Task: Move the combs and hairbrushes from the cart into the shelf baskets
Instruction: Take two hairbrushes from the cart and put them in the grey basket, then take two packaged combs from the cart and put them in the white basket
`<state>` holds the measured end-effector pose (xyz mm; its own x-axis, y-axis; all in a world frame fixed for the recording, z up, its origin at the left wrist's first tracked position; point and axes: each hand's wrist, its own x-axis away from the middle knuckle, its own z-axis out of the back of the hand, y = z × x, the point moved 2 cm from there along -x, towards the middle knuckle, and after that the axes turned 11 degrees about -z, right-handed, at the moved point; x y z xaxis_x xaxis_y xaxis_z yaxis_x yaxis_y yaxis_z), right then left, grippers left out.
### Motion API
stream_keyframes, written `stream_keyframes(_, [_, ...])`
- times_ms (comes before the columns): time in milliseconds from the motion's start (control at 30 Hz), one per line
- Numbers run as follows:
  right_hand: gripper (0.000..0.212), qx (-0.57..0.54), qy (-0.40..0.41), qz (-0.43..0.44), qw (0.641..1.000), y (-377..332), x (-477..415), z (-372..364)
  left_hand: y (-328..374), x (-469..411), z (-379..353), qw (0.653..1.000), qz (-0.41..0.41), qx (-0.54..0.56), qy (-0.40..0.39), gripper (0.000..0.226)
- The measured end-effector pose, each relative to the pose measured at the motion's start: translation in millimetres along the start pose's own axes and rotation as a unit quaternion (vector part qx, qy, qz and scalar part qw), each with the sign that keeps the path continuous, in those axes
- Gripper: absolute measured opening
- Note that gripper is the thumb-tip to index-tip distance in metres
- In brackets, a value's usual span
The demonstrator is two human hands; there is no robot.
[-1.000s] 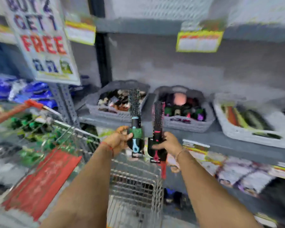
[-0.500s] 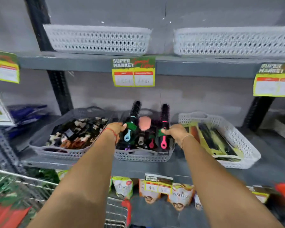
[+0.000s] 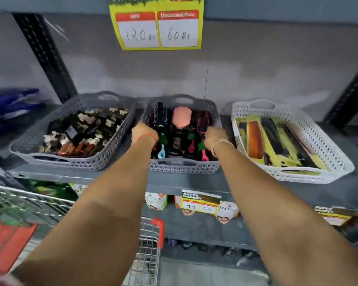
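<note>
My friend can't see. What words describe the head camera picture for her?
Two bare hands, left hand and right hand, lay round hairbrushes into the middle grey basket on a shop shelf. Baskets of hair clips and combs sit beside it.

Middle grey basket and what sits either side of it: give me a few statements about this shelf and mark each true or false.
1. Both hands are over the middle grey basket. True: the left hand and the right hand each lay a round brush into it.
2. The brush with the blue handle end is under the right hand. False: it is under the left hand; the right one has a pink handle end.
3. The white basket holds hair clips. False: it holds long flat combs; the clips lie in the left grey basket.
4. The yellow price tag hangs above the middle basket. True.
5. The middle basket is empty apart from the two brushes. False: more brushes lie between them.
</note>
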<state>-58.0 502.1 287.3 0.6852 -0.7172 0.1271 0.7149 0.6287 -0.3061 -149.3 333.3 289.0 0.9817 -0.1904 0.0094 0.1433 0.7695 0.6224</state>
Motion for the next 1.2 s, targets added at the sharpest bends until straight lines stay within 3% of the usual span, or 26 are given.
stream_keyframes(167, [0.04,0.089,0.052,-0.011,0.995,-8,12,-8,-9,13,8,0.984,-0.11,-0.137,0.024,0.046])
stream_keyframes(267, [0.046,0.074,0.08,0.071,0.991,-36,31,10,-23,23,42,0.978,-0.176,-0.073,0.079,0.044])
stream_keyframes(367, [0.063,-0.059,0.107,0.167,0.978,-96,76,19,-63,33,99,0.966,-0.18,0.042,0.183,0.04])
stream_keyframes(433, [0.063,-0.169,0.093,0.202,0.96,-142,117,11,-108,45,133,0.95,-0.13,0.095,0.267,0.039])
stream_keyframes(500, [0.059,-0.251,0.021,0.232,0.939,-186,158,-13,-163,62,154,0.937,-0.066,0.103,0.328,0.038])
stream_keyframes(633, [0.056,-0.238,-0.1,0.311,0.915,-239,222,-99,-269,104,158,0.927,0.071,0.082,0.359,0.037])
stream_keyframes(800, [0.059,-0.064,-0.327,0.315,0.888,-256,255,-237,-383,162,109,0.933,0.247,0.1,0.24,0.036])
stream_keyframes(900, [0.066,0.039,-0.404,0.314,0.858,-247,254,-309,-433,187,68,0.915,0.359,0.122,0.14,0.038])
stream_keyframes(1067, [0.063,0.204,-0.465,0.312,0.803,-213,242,-414,-485,211,-12,0.843,0.504,0.175,0.068,0.022])
stream_keyframes(1200, [0.053,0.252,-0.486,0.293,0.784,-168,234,-479,-499,238,-85,0.767,0.604,0.206,0.066,0.034])
